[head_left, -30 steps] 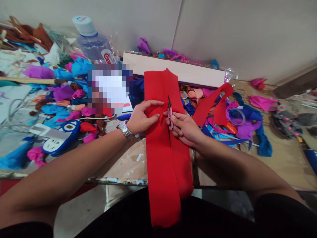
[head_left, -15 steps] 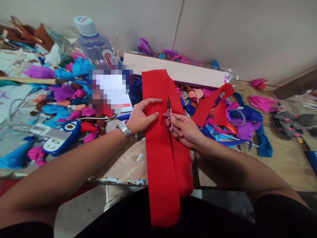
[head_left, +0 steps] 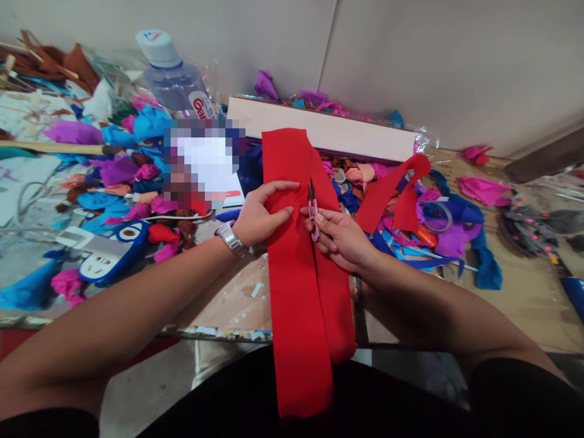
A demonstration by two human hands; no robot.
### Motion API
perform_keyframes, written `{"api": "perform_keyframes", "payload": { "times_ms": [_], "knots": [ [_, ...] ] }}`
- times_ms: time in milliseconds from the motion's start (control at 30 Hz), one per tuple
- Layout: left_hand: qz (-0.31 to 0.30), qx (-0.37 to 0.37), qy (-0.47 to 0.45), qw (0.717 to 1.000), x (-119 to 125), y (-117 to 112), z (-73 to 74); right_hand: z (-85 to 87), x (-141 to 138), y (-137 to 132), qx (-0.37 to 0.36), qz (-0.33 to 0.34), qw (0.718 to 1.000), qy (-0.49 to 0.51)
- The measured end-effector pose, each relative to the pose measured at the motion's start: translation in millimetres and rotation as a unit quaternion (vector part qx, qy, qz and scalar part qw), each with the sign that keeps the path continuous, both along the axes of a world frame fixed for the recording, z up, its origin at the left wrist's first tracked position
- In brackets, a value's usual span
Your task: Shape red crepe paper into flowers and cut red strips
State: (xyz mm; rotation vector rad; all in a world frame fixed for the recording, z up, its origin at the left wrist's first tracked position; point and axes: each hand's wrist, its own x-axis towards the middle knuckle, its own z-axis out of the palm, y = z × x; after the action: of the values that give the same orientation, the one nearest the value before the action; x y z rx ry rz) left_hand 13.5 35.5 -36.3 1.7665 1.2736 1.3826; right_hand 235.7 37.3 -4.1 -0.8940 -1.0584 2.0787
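A long strip of red fabric (head_left: 296, 292) lies over the table edge and hangs toward my lap, split lengthwise below the blades. My left hand (head_left: 260, 213), with a wristwatch, pinches and presses the left part of the strip. My right hand (head_left: 340, 237) holds small pink thread snips (head_left: 312, 207), blades pointing away from me along the cut line in the fabric. A second red fabric piece (head_left: 392, 191) lies curled to the right.
Piles of purple, blue and pink fabric scraps (head_left: 118, 158) crowd the left and right of the table. A water bottle (head_left: 171, 76) stands at the back left. A long pale box (head_left: 328, 131) lies along the wall. A tape ring (head_left: 435, 213) sits right.
The far end of the red strip has shifted slightly left and flattened; the snips have crept a little forward. Both hands stay in nearly the same place.
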Motion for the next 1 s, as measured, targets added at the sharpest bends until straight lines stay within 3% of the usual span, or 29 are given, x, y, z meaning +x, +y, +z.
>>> {"api": "perform_keyframes", "payload": {
  "times_ms": [1000],
  "knots": [
    [-0.023, 0.016, 0.0, 1.0, 3.2, -1.7, -0.4, 5.6, 1.1, 6.5, 0.02, -0.011, 1.0, -0.012]
  ]
}}
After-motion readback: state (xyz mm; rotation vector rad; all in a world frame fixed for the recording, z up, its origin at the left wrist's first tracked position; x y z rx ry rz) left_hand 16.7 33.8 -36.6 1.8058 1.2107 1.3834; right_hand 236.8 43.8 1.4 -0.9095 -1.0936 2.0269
